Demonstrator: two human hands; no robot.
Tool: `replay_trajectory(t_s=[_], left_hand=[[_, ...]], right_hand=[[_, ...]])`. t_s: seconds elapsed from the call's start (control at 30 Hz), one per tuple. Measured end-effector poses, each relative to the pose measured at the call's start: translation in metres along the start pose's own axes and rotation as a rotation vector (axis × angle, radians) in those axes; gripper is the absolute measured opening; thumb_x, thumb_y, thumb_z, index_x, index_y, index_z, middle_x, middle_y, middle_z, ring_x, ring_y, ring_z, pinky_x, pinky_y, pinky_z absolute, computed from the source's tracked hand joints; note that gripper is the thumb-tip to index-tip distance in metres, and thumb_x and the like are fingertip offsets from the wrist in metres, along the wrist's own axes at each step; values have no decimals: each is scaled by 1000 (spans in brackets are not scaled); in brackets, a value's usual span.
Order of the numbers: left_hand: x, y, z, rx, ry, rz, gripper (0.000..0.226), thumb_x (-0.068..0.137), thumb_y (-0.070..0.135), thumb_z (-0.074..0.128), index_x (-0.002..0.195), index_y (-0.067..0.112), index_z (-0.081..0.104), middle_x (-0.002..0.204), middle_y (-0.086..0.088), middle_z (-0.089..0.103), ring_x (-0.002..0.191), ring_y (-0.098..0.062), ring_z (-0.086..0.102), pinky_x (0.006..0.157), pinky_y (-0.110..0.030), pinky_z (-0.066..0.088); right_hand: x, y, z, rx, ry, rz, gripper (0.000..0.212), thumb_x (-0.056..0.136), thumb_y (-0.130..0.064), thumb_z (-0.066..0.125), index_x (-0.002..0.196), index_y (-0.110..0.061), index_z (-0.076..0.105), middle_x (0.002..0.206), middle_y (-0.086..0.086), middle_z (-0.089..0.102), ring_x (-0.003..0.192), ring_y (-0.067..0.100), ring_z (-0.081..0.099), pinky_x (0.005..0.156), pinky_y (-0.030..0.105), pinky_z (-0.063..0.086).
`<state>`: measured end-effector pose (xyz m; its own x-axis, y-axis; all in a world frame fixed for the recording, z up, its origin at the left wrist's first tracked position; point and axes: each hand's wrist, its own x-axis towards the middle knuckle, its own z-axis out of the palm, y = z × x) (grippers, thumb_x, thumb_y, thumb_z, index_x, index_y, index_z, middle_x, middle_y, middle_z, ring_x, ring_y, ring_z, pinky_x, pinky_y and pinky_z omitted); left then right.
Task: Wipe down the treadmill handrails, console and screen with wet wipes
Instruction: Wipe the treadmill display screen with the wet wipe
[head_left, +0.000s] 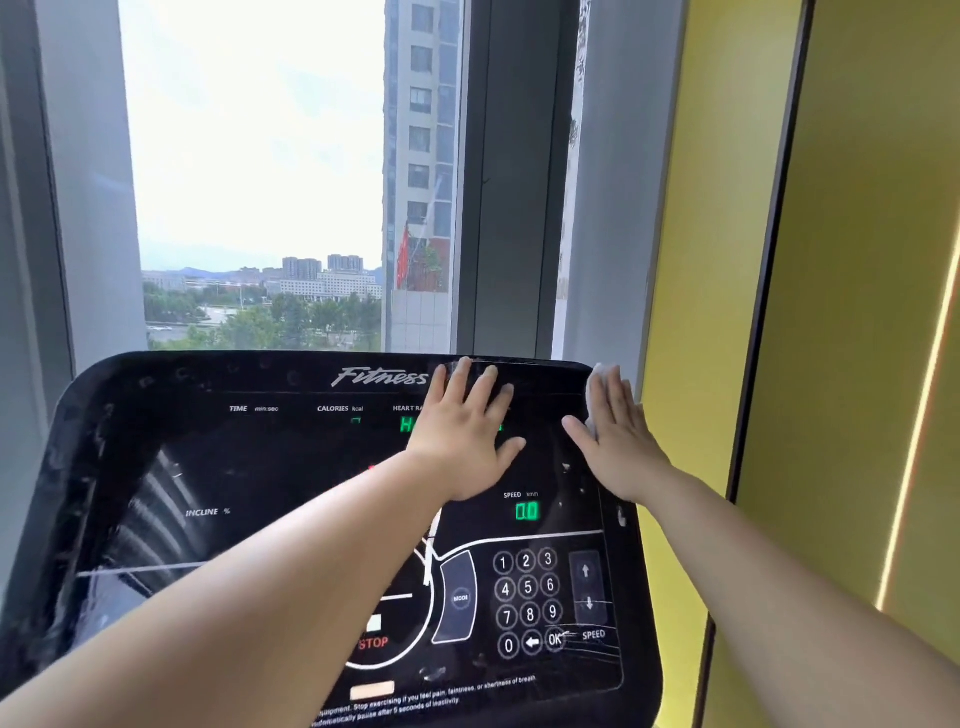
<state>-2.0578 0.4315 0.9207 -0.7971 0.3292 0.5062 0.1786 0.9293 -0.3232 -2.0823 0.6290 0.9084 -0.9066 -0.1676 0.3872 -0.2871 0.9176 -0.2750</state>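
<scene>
The black treadmill console (218, 467) fills the lower half of the head view, its glossy screen streaked with moisture. My left hand (462, 436) lies flat with fingers spread on the upper middle of the screen, over the green heart-rate readout. My right hand (615, 436) presses flat against the console's upper right corner, with a white wet wipe (597, 376) under the fingers; only its edge shows past the fingertips and beside the thumb. The handrails are out of sight.
A numeric keypad (527, 600), speed arrows (587, 587) and a STOP button (374, 643) sit on the lower console. A window (254, 182) with a grey frame stands just behind the console. A yellow wall (857, 312) runs close along the right.
</scene>
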Motion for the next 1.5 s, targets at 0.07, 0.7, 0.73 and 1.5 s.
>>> replay_trajectory(t_s=[0.07, 0.7, 0.73, 1.5], left_hand=[[0, -2, 1, 18, -15, 14, 69, 95, 58, 16, 152, 20, 2, 159, -5, -4, 144, -33, -13, 116, -49, -9], [-1, -1, 7, 13, -29, 18, 76, 93, 64, 15, 151, 19, -4, 159, -6, -11, 142, -34, -20, 115, -50, -12], [-1, -1, 6, 19, -37, 17, 75, 93, 63, 15, 151, 19, -4, 159, -5, -10, 143, -33, -19, 115, -50, -12], [-91, 11, 43, -82, 3, 98, 59, 82, 44, 32, 117, 13, 68, 126, -3, 62, 118, -23, 58, 96, -44, 46]], right_hand=[[-4, 1, 5, 6, 27, 7, 70, 99, -52, 16, 142, -25, -33, 146, -3, -43, 133, 9, -37, 114, 33, -17], [-37, 19, 24, -129, -20, -46, 71, 97, -54, 13, 141, -22, -32, 146, -5, -41, 135, 8, -37, 114, 28, -16], [-36, 21, 19, -137, -52, -50, 69, 98, -52, 14, 140, -23, -32, 144, -6, -41, 134, 8, -36, 113, 27, -16], [-105, 32, 71, -10, -103, -83, 65, 103, -35, 16, 134, -26, -41, 136, -13, -53, 128, 0, -43, 118, 29, -9]])
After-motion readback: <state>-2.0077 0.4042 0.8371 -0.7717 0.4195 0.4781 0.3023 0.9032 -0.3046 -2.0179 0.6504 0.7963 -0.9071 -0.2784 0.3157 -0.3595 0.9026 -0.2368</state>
